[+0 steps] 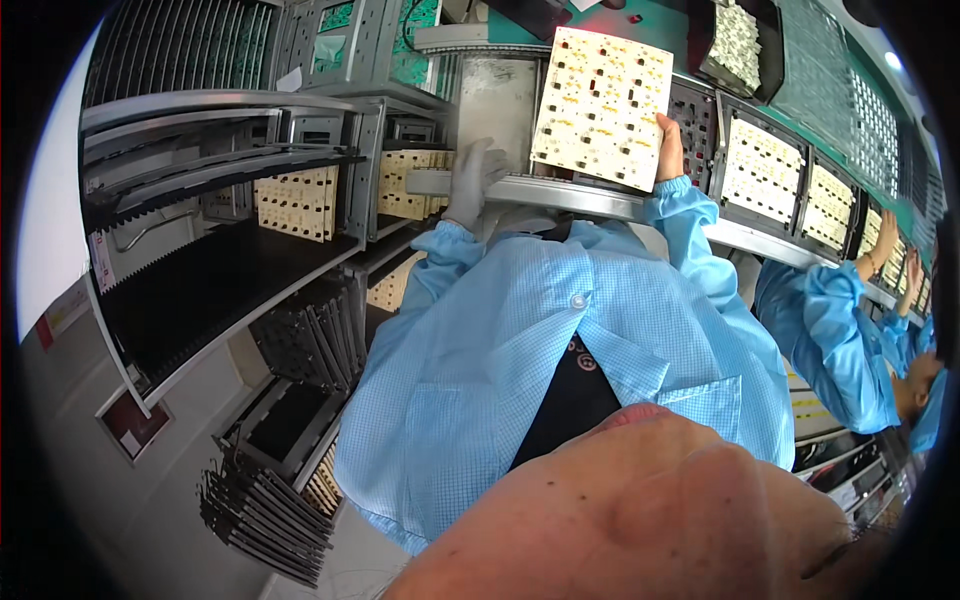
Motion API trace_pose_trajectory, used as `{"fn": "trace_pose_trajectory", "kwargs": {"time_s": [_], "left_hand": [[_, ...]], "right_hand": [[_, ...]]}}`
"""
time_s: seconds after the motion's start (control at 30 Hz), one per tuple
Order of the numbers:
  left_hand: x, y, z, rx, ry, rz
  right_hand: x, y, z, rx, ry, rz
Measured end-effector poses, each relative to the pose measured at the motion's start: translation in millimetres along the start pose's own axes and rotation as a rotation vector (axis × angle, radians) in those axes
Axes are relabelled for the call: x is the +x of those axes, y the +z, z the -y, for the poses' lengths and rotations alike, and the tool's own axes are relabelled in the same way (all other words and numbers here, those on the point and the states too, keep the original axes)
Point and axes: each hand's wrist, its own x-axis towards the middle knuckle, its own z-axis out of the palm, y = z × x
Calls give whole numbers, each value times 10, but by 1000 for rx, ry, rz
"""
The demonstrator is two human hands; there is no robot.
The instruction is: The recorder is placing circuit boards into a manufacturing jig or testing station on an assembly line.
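A cream-coloured circuit board panel [603, 108], dotted with small dark parts, is tilted up above the metal rail of the line. My right hand [671, 152], bare, grips its right edge near the lower corner. My left hand [474, 182] wears a grey glove and rests at the rail's left end, beside a bare metal plate [495, 105]. Its fingers look loosely extended with nothing in them, though they are partly blurred. Below the panel runs the front metal rail [570, 196]. Part of a dark carrier [692, 130] shows just right of the panel.
More panels sit in dark carriers [762, 172] along the line to the right, where co-workers' hands [880, 243] are busy. A black bin [738, 48] of small white parts stands behind. Slotted racks [230, 270] with upright panels [298, 205] fill the left side.
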Motion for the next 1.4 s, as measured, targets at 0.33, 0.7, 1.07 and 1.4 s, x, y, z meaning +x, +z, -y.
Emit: {"fn": "trace_pose_trajectory", "kwargs": {"time_s": [0.33,0.7,1.07,1.4], "left_hand": [[51,-251,20,-48,16,-34],[195,182,-144,15,-18,78],[78,513,-392,235,144,123],[363,726,-473,-119,-81,378]], "right_hand": [[127,184,139,-196,-197,-199],[297,65,467,-870,-495,-5],[1073,-624,270,-377,-308,-118],[878,-653,594,-775,-205,148]]}}
